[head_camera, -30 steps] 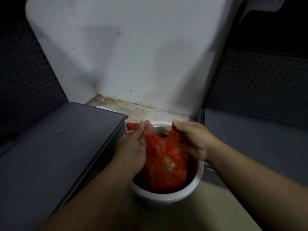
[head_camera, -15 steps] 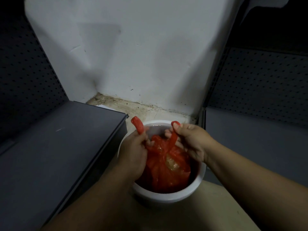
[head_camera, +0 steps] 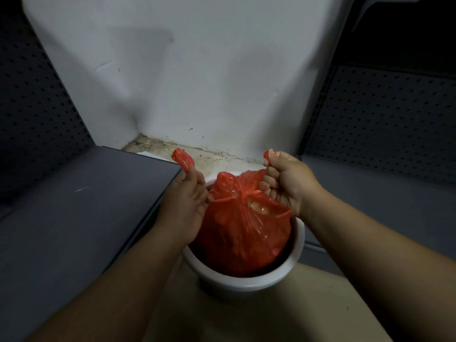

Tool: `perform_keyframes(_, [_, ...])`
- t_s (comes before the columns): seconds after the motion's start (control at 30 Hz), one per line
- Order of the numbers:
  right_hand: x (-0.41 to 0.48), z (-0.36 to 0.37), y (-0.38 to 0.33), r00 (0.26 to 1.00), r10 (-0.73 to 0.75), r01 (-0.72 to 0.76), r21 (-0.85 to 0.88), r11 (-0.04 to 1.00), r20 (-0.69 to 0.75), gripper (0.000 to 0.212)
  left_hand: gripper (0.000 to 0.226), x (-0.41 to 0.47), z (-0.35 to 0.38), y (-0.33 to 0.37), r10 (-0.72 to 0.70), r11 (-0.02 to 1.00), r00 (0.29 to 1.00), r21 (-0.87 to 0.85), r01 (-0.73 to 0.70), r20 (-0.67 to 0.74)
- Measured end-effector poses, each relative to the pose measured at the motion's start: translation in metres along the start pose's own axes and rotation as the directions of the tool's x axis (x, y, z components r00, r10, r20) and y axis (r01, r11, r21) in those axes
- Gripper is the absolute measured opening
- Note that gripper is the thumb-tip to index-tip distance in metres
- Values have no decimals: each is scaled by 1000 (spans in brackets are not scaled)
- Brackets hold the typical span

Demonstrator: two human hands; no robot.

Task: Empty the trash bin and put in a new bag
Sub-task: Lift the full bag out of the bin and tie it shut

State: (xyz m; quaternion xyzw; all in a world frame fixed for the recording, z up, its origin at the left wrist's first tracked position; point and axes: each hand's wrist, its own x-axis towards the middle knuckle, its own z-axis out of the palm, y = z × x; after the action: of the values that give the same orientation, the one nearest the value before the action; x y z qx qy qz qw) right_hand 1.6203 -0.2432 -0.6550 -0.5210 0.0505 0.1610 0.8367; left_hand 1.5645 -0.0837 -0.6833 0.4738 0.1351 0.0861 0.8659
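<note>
A full red trash bag (head_camera: 243, 233) sits in the white trash bin (head_camera: 249, 280), its top bulging above the rim. The left hand (head_camera: 183, 206) is clenched on one twisted bag handle (head_camera: 183, 159) and the right hand (head_camera: 286, 183) on the other — both pulled apart above the bin. The bin stands on the floor (head_camera: 246, 317) just before the white wall (head_camera: 197, 82), a grey shelf (head_camera: 74, 206) beside it on the left.
</note>
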Motion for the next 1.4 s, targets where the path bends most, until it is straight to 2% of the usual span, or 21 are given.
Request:
perform_keyframes(0.3, [-5,-34,13,977,24,-46,-101,994,-213,35,38,-7,-26,-2,-95,982,995,169,87,40])
perform_keyframes(0.5, [-6,-32,11,978,39,-79,-188,979,-207,33,37,-7,-29,-1,-103,973,992,216,87,65])
perform_keyframes(0.63, [-13,-30,0,988,101,-127,-243,962,-117,33,37,-17,-16,1,-22,943,993,331,-18,117])
perform_keyframes(0.67, [-15,-28,-5,993,73,-96,-254,963,-96,32,36,-19,-11,0,21,897,987,433,-90,161])
perform_keyframes(0.7, [-15,-25,-8,997,32,-51,-274,960,-72,31,35,-23,-4,1,64,805,972,564,-184,227])
perform_keyframes(0.73, [-16,-22,-13,998,-29,9,-349,937,-51,31,32,-25,2,0,90,670,943,681,-296,321])
perform_keyframes(0.8, [-18,-15,-20,984,-178,146,-601,786,7,31,26,-24,14,-6,16,414,856,776,-476,516])
perform_keyframes(0.87, [-24,-6,-24,966,-234,242,-694,678,108,30,31,-21,20,-13,-133,276,786,784,-556,604])
perform_keyframes(0.93, [-31,3,-26,953,-208,303,-680,667,220,29,31,-20,23,-18,-189,247,770,789,-563,609])
perform_keyframes(1.07, [-38,12,-28,926,-142,358,-691,627,351,28,17,-18,30,-11,-90,278,827,811,-515,556])
perform_keyframes(1.13, [-38,9,-30,922,-131,373,-738,563,366,14,21,-18,32,-8,7,254,855,826,-503,518])
perform_keyframes(1.17, [-37,7,-32,924,-110,373,-800,471,366,21,24,-18,32,-8,48,253,867,833,-491,496])
perform_keyframes(1.23, [-35,2,-35,939,-42,344,-922,175,342,53,27,-20,33,-8,104,304,879,827,-473,465])
perform_keyframes(1.27, [-35,2,-35,939,-31,344,-937,65,343,54,27,-20,33,-9,111,322,882,823,-467,457])
perform_keyframes(1.3, [-35,2,-35,934,-31,356,-934,19,355,43,26,-19,34,-9,110,316,886,829,-461,451])
perform_keyframes(1.33, [-34,2,-34,927,-46,373,-928,20,371,27,26,-19,34,-9,103,288,892,845,-450,440])
perform_keyframes(1.37, [-32,1,-33,925,-63,379,-924,44,376,11,27,-18,33,-9,98,255,897,861,-441,431])
perform_keyframes(1.4, [-30,0,-32,926,-76,376,-922,98,369,8,29,-17,32,-8,91,236,899,867,-438,429])
